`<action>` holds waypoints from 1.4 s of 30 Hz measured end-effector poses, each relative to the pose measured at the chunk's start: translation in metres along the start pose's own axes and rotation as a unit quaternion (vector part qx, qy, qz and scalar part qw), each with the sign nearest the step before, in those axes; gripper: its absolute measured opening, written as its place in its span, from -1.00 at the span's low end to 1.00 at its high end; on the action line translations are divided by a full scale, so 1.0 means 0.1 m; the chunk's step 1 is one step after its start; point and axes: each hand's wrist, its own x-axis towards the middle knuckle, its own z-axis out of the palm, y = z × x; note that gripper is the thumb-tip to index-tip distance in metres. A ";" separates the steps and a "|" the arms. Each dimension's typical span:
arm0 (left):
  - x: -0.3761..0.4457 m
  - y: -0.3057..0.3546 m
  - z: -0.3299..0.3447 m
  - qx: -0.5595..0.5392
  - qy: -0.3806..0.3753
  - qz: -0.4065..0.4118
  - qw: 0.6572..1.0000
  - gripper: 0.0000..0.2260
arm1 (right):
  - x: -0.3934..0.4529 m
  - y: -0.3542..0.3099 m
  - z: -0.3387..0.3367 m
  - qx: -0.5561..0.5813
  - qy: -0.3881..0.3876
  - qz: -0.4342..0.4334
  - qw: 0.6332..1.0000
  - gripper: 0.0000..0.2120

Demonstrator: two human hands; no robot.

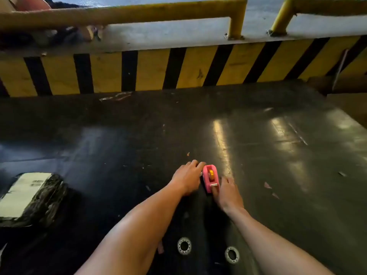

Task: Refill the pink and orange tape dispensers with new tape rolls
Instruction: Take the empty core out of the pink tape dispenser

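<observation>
A small pink tape dispenser (211, 178) stands on the black table (278, 155), with an orange hub visible in its middle. My left hand (187, 176) rests against the dispenser's left side, fingers curled at its far end. My right hand (228, 193) lies flat on the table at its near right corner, a fingertip touching the metal cutter end. Two clear tape rolls with white cores lie near the front edge between my forearms, one (184, 245) on the left and one (232, 254) on the right. No orange dispenser is in view.
A parcel wrapped in black plastic with a white label (29, 197) sits at the left. A yellow-and-black striped barrier (151, 70) runs along the table's far edge, with yellow railings (127, 13) above. Cardboard (349, 104) is at the far right. Small paper scraps (268, 185) dot the table.
</observation>
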 end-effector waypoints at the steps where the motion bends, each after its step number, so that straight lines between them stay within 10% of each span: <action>1: 0.08 0.01 0.04 -0.004 -0.019 0.004 1.000 -0.38 | 0.04 0.03 0.04 0.017 0.003 0.005 1.000 -0.63; 14: 0.67 -0.07 0.29 0.033 -0.112 0.028 0.993 -0.32 | 0.20 0.20 0.29 0.063 0.028 -0.025 0.997 -0.78; 29: -0.52 0.20 0.78 -0.027 -0.092 0.025 0.995 -0.36 | -0.40 0.83 -0.19 -0.043 -0.157 -0.163 0.973 -0.65; 35: -0.88 0.20 0.82 -0.052 -0.075 0.009 0.996 -0.38 | -0.72 0.67 -0.01 -0.123 -0.112 -0.222 0.961 -0.48; 42: -1.04 0.17 0.80 -0.050 -0.066 -0.025 0.996 -0.40 | -0.83 0.43 0.23 -0.100 -0.009 -0.234 0.967 -0.74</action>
